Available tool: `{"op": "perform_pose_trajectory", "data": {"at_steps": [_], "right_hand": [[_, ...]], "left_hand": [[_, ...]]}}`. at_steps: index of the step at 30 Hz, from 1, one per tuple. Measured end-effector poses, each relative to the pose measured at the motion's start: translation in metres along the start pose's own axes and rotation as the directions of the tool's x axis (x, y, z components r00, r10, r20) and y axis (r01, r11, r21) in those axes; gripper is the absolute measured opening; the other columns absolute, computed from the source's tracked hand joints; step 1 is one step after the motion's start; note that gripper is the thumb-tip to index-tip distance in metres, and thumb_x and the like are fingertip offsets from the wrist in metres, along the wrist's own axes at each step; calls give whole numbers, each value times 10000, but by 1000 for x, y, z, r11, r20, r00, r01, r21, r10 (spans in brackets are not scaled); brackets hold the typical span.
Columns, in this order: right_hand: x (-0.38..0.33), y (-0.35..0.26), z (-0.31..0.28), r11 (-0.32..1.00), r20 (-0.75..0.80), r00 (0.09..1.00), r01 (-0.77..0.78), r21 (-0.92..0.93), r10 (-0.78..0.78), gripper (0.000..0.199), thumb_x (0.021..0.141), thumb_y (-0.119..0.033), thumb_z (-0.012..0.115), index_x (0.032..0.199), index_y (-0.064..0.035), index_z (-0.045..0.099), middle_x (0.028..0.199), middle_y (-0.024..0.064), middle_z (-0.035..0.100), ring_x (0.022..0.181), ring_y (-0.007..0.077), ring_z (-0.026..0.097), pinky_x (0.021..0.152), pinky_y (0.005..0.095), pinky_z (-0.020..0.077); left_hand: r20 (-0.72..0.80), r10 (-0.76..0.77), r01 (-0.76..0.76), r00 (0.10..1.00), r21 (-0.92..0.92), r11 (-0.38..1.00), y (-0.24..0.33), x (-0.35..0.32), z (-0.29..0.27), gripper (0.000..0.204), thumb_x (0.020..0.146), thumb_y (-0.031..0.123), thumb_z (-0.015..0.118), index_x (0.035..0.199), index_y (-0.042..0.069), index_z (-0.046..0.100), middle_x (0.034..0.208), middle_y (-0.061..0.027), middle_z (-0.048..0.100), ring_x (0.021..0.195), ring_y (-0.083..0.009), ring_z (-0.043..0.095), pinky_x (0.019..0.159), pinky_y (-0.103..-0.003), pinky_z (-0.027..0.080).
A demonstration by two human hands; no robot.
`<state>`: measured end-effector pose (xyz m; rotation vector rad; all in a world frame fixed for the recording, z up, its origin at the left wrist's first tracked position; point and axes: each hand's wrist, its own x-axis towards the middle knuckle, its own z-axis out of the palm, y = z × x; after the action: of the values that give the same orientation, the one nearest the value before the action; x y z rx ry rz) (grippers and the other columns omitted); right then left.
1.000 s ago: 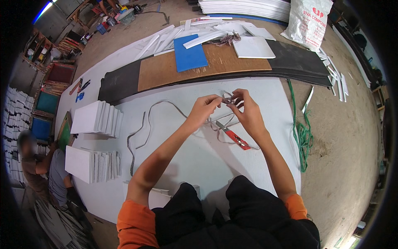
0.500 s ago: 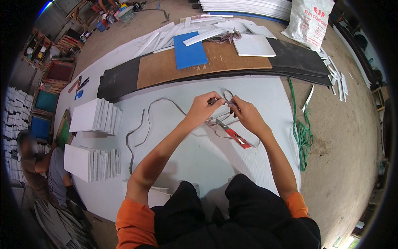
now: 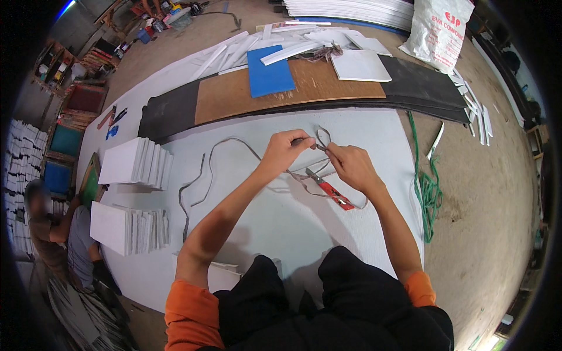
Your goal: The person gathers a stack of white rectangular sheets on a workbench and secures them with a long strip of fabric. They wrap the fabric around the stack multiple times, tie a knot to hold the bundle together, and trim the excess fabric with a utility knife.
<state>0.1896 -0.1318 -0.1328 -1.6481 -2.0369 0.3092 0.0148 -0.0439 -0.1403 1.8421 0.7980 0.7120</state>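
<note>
Both my hands pinch a thin grey-brown strip (image 3: pixel 322 136) above the white sheet, close to each other. My left hand (image 3: pixel 285 151) is closed on it, fingers curled. My right hand (image 3: pixel 351 164) grips the strip just to the right, and a small loop stands up between the two. Loose lengths of the strip trail down to the sheet and off to the left. A red utility knife (image 3: pixel 335 194) with its blade end toward my hands lies on the sheet below them. Another dark strip (image 3: pixel 186 202) lies farther left.
Two stacks of white pads (image 3: pixel 126 164) stand at left, near a seated person (image 3: pixel 52 225). Beyond my hands lie black sheets (image 3: pixel 418 88), a brown board (image 3: pixel 328 82) and a blue sheet (image 3: pixel 270 73). Green twine (image 3: pixel 430 199) lies at right, a white sack (image 3: pixel 436 35) at far right.
My hands have shifted slightly on the strip; the right fingers have closed tighter around it and turned a little downward. The knife and the stacks have stayed in place.
</note>
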Motion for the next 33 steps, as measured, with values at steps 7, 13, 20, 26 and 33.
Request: {"op": "perform_pose_trajectory", "data": {"at_steps": [7, 13, 20, 26, 33], "right_hand": [[-11, 12, 7, 767, 35, 917, -354, 536, 398, 262, 869, -273, 491, 888, -15, 448, 624, 146, 531, 564, 252, 545, 550, 351, 424], [-9, -2, 5, 882, -134, 932, -263, 391, 337, 309, 843, -295, 545, 872, 2, 466, 611, 104, 519, 555, 192, 514, 533, 312, 408], [2, -4, 17, 638, 10, 924, -273, 720, 383, 284, 875, -235, 501, 754, 20, 540, 553, 55, 474, 506, 100, 435, 470, 254, 353], [2, 1, 10, 673, -55, 910, -263, 691, 412, 275, 892, -226, 463, 760, 5, 534, 528, 36, 450, 479, 86, 408, 460, 247, 336], [0, 11, 5, 683, -58, 916, -252, 686, 397, 293, 902, -224, 436, 725, 3, 497, 523, 31, 430, 477, 85, 397, 456, 249, 328]], "left_hand": [[-95, -38, 21, 995, -171, 985, -6, -4, 17, 236, 835, 221, 565, 798, -11, 585, 656, -22, 579, 586, -54, 424, 527, -210, 337], [-217, 8, -28, 976, -86, 996, 5, -1, 24, 221, 824, 194, 583, 784, -23, 573, 593, -27, 532, 538, -59, 403, 490, -221, 330], [-207, -33, 2, 978, -147, 989, 11, -4, 27, 199, 829, 193, 579, 819, -6, 590, 666, -8, 556, 622, -45, 449, 565, -197, 362], [-171, -119, 96, 978, -136, 986, 15, -5, 21, 190, 823, 177, 581, 782, -8, 595, 599, -27, 559, 550, -47, 436, 493, -201, 333], [-166, -2, -14, 986, -98, 995, 11, -4, 19, 182, 834, 174, 564, 792, -2, 581, 590, -27, 564, 527, -50, 425, 487, -204, 327]]}}
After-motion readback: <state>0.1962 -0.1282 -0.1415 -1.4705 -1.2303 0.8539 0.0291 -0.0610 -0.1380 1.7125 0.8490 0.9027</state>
